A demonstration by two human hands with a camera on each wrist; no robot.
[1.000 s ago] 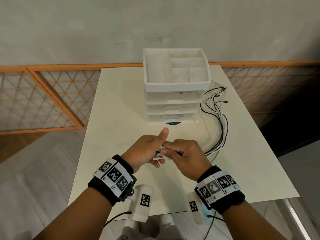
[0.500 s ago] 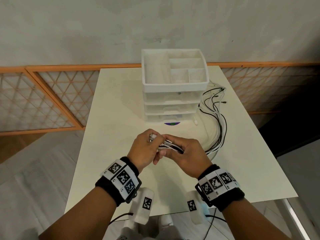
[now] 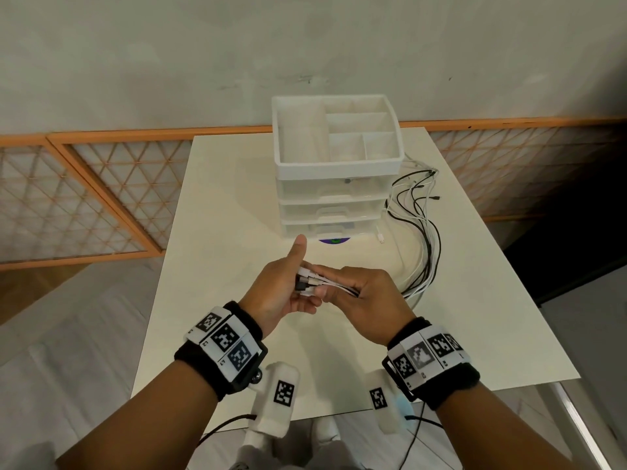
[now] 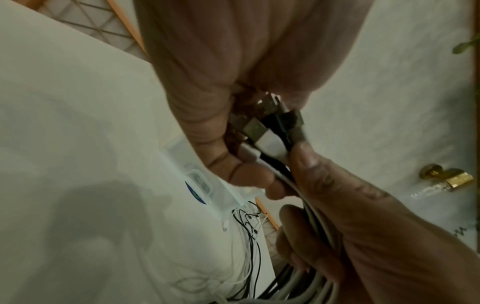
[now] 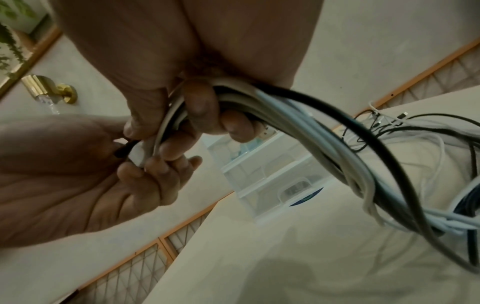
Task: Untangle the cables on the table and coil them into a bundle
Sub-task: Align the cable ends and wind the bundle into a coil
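Above the table's [image 3: 217, 266] near half, the right hand [image 3: 369, 307] grips a bunch of black and white cables [image 3: 425, 262], while the left hand [image 3: 274, 293] cups their plug ends, perhaps five, thumb raised. The cables trail along the right edge. Centrally behind stands a white organizer [image 3: 336, 184]: three drawers, five bare top compartments.

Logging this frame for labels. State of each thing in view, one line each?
cables: black and white, plug ends gathered in both hands, rest trailing loose over the table, not coiled.
left hand: holds the plug ends, thumb raised.
right hand: grips the cable bunch beside the plugs.
drawer unit: upright on the table, drawers shut, top tray compartments empty.
table: carries the drawer unit and cables.
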